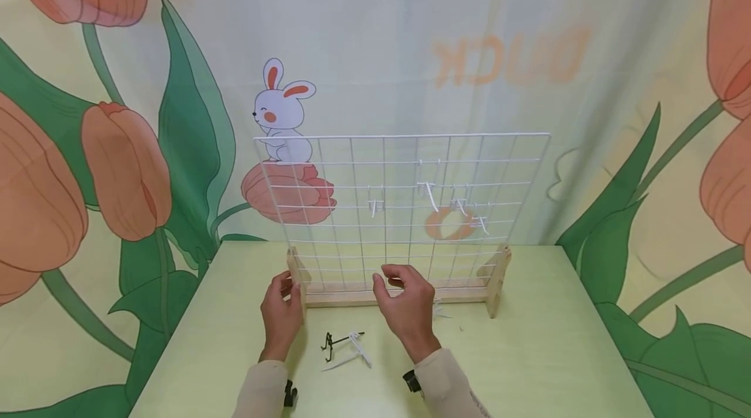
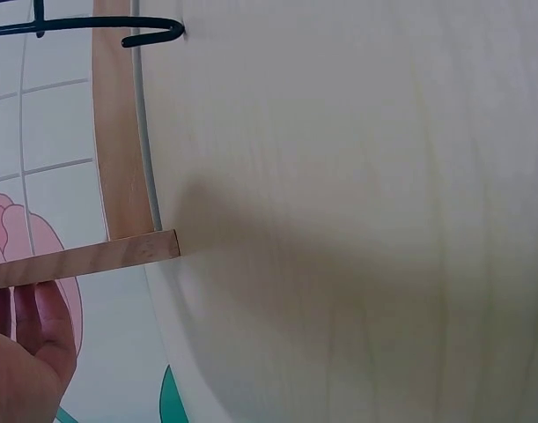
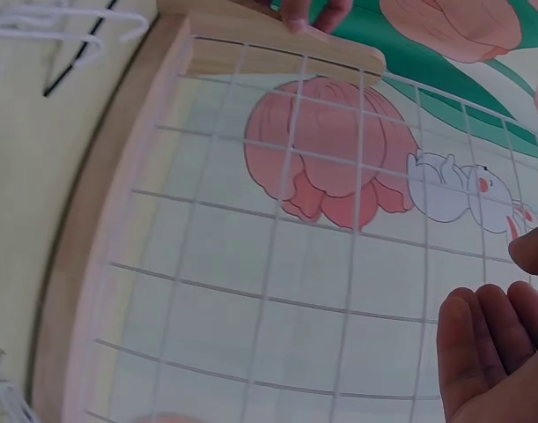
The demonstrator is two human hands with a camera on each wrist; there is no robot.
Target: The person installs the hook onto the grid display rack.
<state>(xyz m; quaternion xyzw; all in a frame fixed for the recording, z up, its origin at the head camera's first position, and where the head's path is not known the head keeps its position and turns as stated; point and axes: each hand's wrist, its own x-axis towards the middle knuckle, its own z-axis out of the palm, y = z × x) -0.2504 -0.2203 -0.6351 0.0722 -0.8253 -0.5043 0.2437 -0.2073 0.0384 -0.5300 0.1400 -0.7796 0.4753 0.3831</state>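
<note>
One wire grid (image 1: 402,185), upright in wooden stand (image 1: 340,301), tabletop (image 1: 545,346). Left hand (image 1: 280,315): relaxed fingers touching the stand's left end. Right hand (image 1: 409,307): before the grid, curved fingers and thumb apart. Loose hooks (image 1: 360,347): before the stand.

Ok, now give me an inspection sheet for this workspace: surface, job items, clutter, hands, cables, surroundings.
Surface: pale yellow-green table, bearing the stand.
Job items: white wire grid standing in a wooden stand; four white hanging hooks on it.
Clutter: black hook and loose white hooks lying before the stand; further white pieces, partly hidden.
Left hand: grips the stand's left end.
Right hand: before the grid, fingers curved, holding nothing.
Cables: nothing seen.
Surroundings: backdrop printed with tulips and a rabbit.
</note>
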